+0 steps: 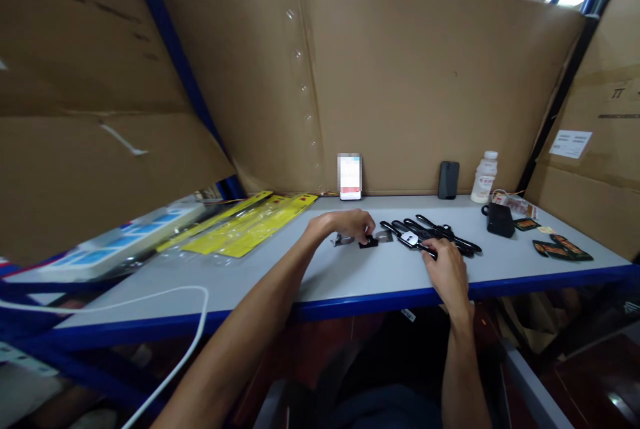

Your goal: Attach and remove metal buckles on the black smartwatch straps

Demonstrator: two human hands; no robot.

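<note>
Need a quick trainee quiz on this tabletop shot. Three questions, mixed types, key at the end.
1. Multiple choice: what is the right hand nearest to?
a) the white cable
b) the black tools
c) the red bag
2. True or false: the bottle stands to the right of the dark phone.
3. Fill in the colour: the packages lying to the left of the left hand are clear and ____.

Key: 1. b; 2. true; 3. yellow.

Workshop-like bench (350, 279), blue metal frame (173, 29), cardboard walls (400, 82), yellow packaging (250, 232)
</note>
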